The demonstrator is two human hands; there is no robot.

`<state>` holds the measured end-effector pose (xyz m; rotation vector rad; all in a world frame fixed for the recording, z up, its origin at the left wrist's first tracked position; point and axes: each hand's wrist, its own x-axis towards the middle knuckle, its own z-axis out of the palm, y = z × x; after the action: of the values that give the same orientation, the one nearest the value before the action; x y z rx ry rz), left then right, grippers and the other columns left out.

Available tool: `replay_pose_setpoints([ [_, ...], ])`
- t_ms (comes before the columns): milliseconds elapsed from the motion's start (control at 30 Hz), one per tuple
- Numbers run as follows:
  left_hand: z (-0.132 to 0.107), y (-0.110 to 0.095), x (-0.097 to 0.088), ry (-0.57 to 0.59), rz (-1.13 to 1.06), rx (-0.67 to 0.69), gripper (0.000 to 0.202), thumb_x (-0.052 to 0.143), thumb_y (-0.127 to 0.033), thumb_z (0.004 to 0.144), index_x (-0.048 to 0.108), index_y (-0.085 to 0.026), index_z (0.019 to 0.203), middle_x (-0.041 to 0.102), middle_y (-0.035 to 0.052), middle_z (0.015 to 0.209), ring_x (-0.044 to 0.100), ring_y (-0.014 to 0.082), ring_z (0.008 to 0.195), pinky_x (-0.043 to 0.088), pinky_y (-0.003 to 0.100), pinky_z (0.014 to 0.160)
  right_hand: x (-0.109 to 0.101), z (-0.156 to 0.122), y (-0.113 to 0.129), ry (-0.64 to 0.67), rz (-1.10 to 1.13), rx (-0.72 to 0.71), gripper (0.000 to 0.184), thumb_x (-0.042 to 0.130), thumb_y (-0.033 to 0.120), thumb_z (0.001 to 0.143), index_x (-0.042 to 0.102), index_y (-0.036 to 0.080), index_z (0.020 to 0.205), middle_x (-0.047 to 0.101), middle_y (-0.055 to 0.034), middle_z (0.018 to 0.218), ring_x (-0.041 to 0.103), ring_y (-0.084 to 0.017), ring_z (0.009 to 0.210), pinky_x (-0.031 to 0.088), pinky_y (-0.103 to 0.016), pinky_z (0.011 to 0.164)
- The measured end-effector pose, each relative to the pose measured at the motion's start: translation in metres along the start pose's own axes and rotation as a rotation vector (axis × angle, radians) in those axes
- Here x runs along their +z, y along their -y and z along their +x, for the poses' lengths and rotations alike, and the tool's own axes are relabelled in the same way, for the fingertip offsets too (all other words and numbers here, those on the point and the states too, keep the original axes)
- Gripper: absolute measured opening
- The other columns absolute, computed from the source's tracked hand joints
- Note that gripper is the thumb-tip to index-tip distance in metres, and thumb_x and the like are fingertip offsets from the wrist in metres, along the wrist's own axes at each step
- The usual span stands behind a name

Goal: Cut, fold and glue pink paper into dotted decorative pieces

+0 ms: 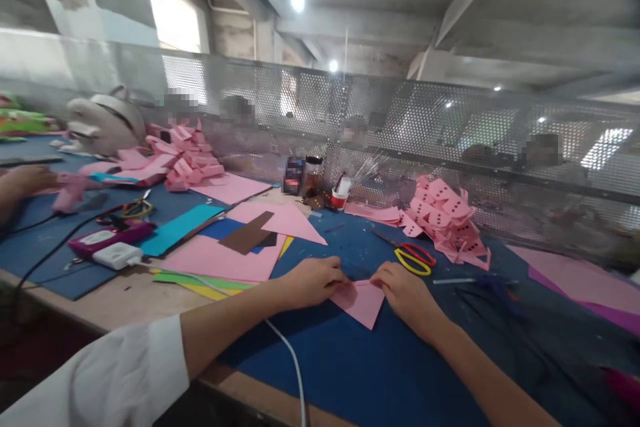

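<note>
On the blue work mat [310, 360] lies a small pink sheet [363, 307], its far edge folded into a narrow strip. My left hand [317, 280] pinches the left end of that folded edge, fingers closed on it. At the other end, my right hand [403, 287] grips the same edge between thumb and fingers. The sheet's near corner points toward me. Just beyond my right hand rest scissors [415, 259] with red and yellow handles. Whether the sheet is paper or foam I cannot tell.
Pink, brown and blue sheets [250, 233] overlap on the left, near a purple power strip [110, 239] and a white cable [295, 353]. Pink dotted pieces [443, 220] are heaped at the right, beside a glue gun [500, 290]. Another person's hand [30, 180] appears far left.
</note>
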<state>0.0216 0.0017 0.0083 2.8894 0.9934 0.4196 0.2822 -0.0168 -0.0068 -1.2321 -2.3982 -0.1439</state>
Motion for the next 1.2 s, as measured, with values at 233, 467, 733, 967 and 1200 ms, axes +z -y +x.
replay_pose_setpoints([
  [233,-0.0001,0.0017,0.0014,-0.011,0.002,0.003,0.034,0.046,-0.020,0.092,0.068,-0.031,0.116,0.063,0.0030,0.101,0.066,0.0182,0.085,0.050,0.027,0.075,0.0007,0.0002,0.0018,-0.009,0.012,0.016,0.030,0.044,0.003,0.088,0.068,0.021,0.089,0.066,-0.0046,0.092,0.059,-0.019,0.090,0.047,-0.031,0.081],
  [467,-0.0007,0.0028,0.0023,-0.016,-0.008,0.014,0.033,0.046,-0.020,0.093,0.068,-0.031,0.116,0.063,0.0029,0.100,0.066,0.0183,0.086,0.050,0.027,0.076,-0.0004,0.0000,0.0035,-0.006,0.014,0.019,0.029,0.044,0.003,0.089,0.067,0.021,0.089,0.065,-0.0047,0.093,0.059,-0.019,0.090,0.047,-0.032,0.081],
  [733,-0.0004,0.0030,0.0028,-0.010,-0.012,0.015,0.034,0.047,-0.019,0.092,0.068,-0.031,0.116,0.063,0.0026,0.101,0.066,0.0178,0.086,0.049,0.026,0.075,-0.0011,0.0000,0.0047,0.005,-0.003,0.030,0.028,0.046,0.003,0.090,0.068,0.020,0.090,0.065,-0.0044,0.094,0.059,-0.019,0.091,0.048,-0.031,0.081],
  [967,-0.0002,0.0037,0.0040,-0.027,-0.002,0.024,0.033,0.048,-0.020,0.092,0.067,-0.032,0.116,0.063,0.0014,0.101,0.066,0.0170,0.086,0.049,0.025,0.076,0.0004,0.0004,0.0036,0.012,-0.020,0.028,0.027,0.046,0.003,0.090,0.068,0.019,0.090,0.065,-0.0036,0.093,0.058,-0.018,0.091,0.046,-0.030,0.082],
  [1200,0.0010,0.0028,0.0026,-0.017,0.016,0.024,0.033,0.049,-0.017,0.091,0.068,-0.030,0.114,0.063,0.0013,0.101,0.066,0.0170,0.088,0.048,0.024,0.076,-0.0003,0.0010,0.0054,0.004,-0.025,0.008,0.024,0.049,0.004,0.091,0.067,0.019,0.091,0.063,-0.0034,0.094,0.056,-0.017,0.092,0.044,-0.029,0.083],
])
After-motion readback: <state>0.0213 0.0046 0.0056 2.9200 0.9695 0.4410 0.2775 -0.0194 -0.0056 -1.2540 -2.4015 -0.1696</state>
